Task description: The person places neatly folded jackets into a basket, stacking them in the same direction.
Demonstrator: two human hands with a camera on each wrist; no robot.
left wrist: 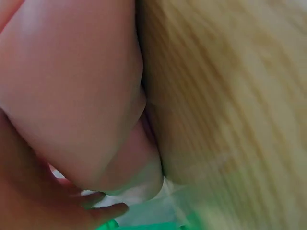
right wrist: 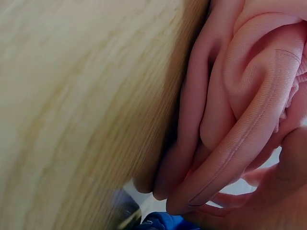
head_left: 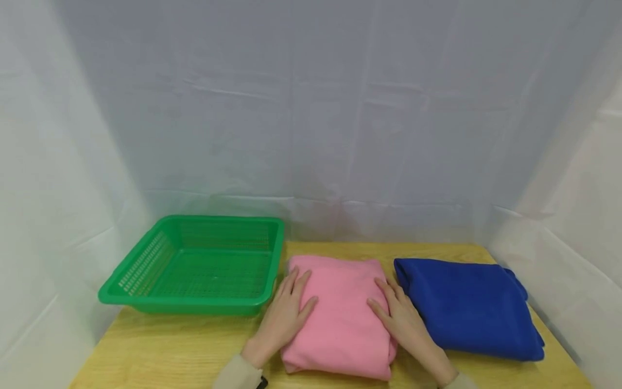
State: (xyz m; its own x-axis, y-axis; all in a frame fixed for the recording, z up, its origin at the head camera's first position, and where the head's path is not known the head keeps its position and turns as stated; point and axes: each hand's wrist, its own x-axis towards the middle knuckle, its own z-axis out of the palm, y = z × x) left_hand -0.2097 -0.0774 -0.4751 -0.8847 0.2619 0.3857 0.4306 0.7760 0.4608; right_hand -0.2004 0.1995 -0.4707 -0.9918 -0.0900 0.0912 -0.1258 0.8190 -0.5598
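A pink garment (head_left: 340,319), folded into a thick rectangle, lies on the table between both hands. My left hand (head_left: 283,313) rests along its left edge, fingers spread and fairly straight over the top. On the opposite edge lies my right hand (head_left: 405,321), its fingers pointing away and touching the cloth. Stacked layers and a stitched seam of the pink garment (right wrist: 240,124) show from the side in the right wrist view. The left wrist view shows the rounded left side of the pink garment (left wrist: 76,91) near the fingers.
A green plastic basket (head_left: 262,300) with slotted walls stands at the left on the wooden table (head_left: 170,351). To the right lies a folded blue cloth (head_left: 471,308), close to my right hand. White sheeting (head_left: 311,135) hangs behind and at both sides.
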